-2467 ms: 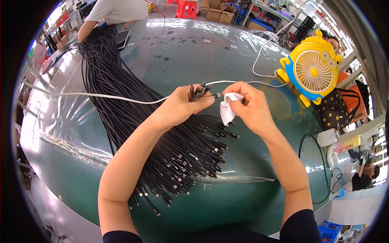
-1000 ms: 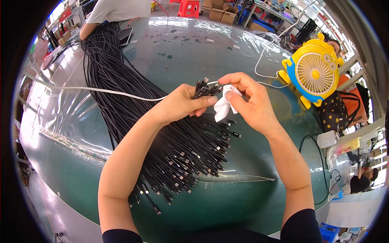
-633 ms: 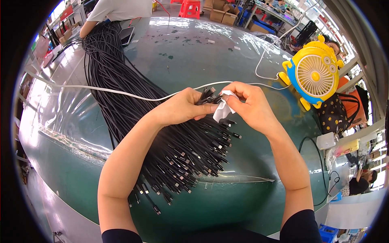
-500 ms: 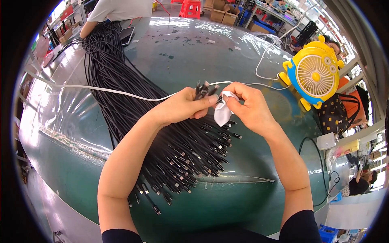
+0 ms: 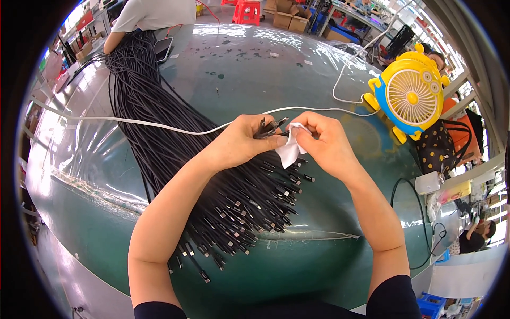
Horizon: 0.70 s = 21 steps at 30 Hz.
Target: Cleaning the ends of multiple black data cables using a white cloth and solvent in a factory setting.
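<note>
A green table [image 5: 329, 250] under a clear plastic sheet fills most of the view. Across it, from the far left corner down toward the person, lies a thick bundle of black cables [image 5: 159, 133], its plug ends fanned out below the hands. A white cable [image 5: 133, 122] runs over the bundle from the left edge to the hands, and a second white cord [image 5: 340, 90] curves away toward the far right.

At the right edge of the table stands a yellow and blue cartoon-shaped fan [image 5: 406, 95] with a round grille. Beside it sits a black bag with yellow dots [image 5: 438, 151], and below that a small white box [image 5: 429, 182] with a black wire looping off it. At the far side of the table another person in a white shirt [image 5: 154, 13] sits by a dark flat device [image 5: 163, 47]. Beyond the table stand brown cardboard boxes [image 5: 289, 18] and a red stool [image 5: 249, 10]; a blue crate [image 5: 431, 305] shows at the lower right.

The left hand [image 5: 241, 141] is closed around a few black cable ends [image 5: 271, 127], thumb pressed along them, the plugs sticking out past the fingers. The right hand [image 5: 324, 143] pinches a small white cloth [image 5: 291, 149] between thumb and fingertips, holding it against those plug tips. Both hands hover just above the fanned bundle, at the middle of the table.
</note>
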### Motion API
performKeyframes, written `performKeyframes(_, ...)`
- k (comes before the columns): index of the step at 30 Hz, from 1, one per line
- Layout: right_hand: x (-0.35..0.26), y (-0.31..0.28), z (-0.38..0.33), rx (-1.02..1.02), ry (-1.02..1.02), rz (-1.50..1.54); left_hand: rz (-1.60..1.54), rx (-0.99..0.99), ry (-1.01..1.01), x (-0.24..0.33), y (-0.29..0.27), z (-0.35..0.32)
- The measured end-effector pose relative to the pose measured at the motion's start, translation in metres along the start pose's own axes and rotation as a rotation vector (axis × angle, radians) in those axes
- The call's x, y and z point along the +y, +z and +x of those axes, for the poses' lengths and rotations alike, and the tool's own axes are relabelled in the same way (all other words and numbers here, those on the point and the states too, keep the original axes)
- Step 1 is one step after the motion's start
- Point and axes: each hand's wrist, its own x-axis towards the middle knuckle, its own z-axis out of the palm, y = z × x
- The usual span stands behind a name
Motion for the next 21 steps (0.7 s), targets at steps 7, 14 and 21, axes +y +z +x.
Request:
performKeyframes(7,0.005,0.005,0.001,-0.055,0.095,-0.049,0.079,-0.010,-0.022,-0.004,0.000,0.000)
performKeyframes(14,0.012,0.003,-0.007,-0.056,-0.014,0.043,0.026,0.009,-0.016,-0.009,-0.002,0.003)
performKeyframes(21,0.009,0.003,-0.006,-0.042,0.096,0.085,0.008,0.010,-0.095,-0.010,-0.005,0.002)
